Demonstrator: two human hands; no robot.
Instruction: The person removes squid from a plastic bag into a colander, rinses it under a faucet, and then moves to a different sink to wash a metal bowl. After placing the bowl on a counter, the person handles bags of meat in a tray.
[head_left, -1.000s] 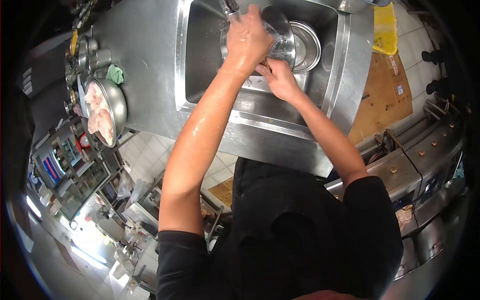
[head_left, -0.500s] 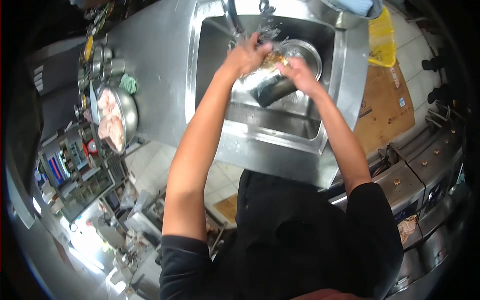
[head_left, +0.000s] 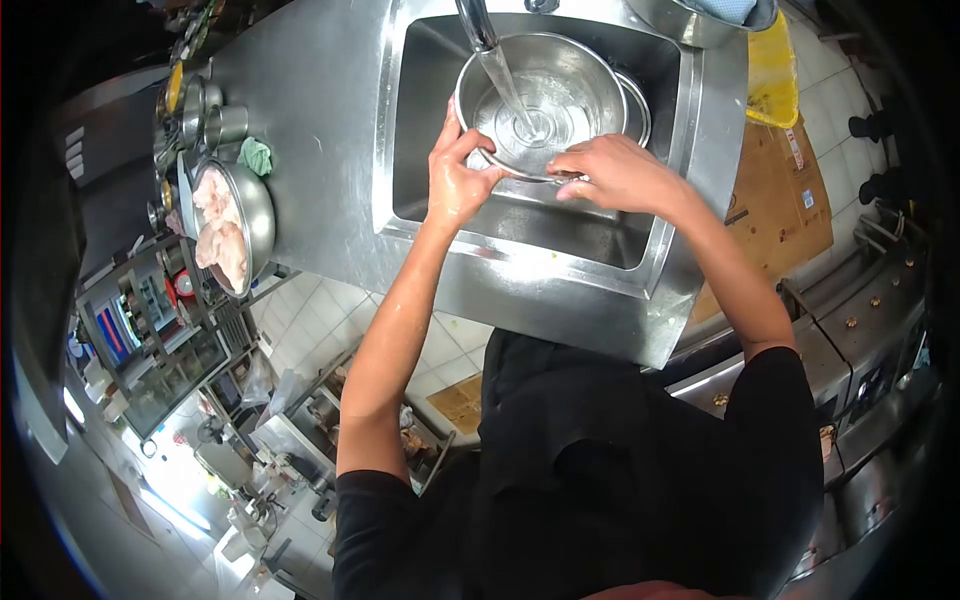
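A round stainless steel pot stands upright in the sink, its mouth facing up. Water pours into it from the tap. My left hand grips the pot's near left rim, thumb and fingers closed around the edge. On the near right rim, my right hand is closed with its fingertips curled over the edge. Something small and brownish shows by those fingertips, too small to name. Behind the pot's right side, partly hidden, the rim of another round steel vessel shows.
A steel bowl of raw pale meat is at the counter's left, near a green cloth and several steel pots. A steel container stands at the sink's upper right. Beyond are a yellow bin and flattened cardboard.
The pot was tilted with water splashing from it; now it is upright under the stream. My left hand has moved down and left onto the rim, and my right hand slightly lower.
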